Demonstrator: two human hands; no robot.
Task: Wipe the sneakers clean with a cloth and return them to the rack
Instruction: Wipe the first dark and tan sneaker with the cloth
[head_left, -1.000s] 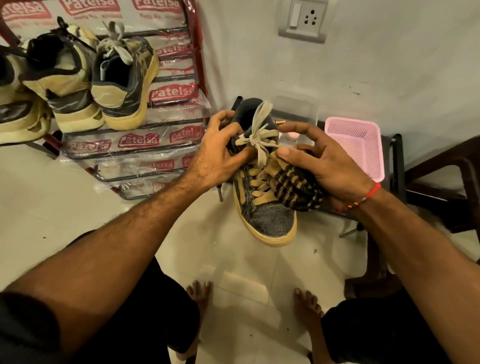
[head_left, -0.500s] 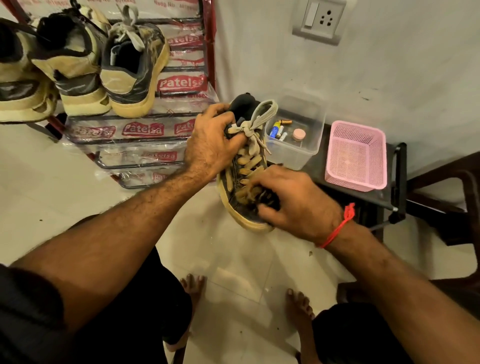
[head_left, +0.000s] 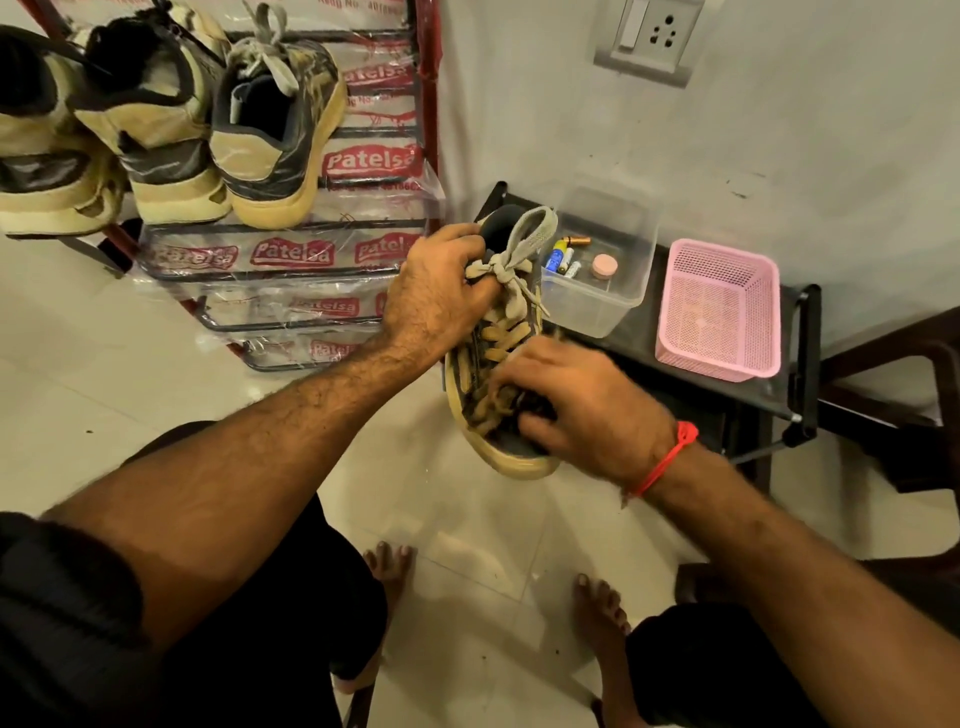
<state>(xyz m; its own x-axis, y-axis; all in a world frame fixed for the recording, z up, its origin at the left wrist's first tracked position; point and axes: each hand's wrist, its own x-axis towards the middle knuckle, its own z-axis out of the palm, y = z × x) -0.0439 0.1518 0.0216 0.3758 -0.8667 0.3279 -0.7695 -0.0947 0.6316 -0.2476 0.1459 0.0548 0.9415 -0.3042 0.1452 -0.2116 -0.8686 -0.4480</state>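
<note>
A grey sneaker (head_left: 511, 452) with a tan sole and beige laces hangs in the air above the floor, toe toward me. My left hand (head_left: 436, 301) grips its collar near the knotted laces. My right hand (head_left: 576, 410) presses a dark striped cloth (head_left: 535, 408) onto the toe and lower laces; the cloth is mostly hidden under the fingers. The metal shoe rack (head_left: 311, 260), wrapped in printed plastic, stands at the left. Three other sneakers (head_left: 275, 140) sit on its upper shelf, heels toward me.
A low black table (head_left: 727, 395) stands right of the sneaker. It carries a clear plastic box (head_left: 597, 306) with batteries and a pink mesh basket (head_left: 717, 312). A dark chair (head_left: 893, 395) is at far right. My bare feet rest on the tiled floor (head_left: 467, 525) below.
My right hand with the cloth slid from the sneaker's right side down onto the toe. The sneaker tilted and the view shifted slightly; my left hand kept its hold.
</note>
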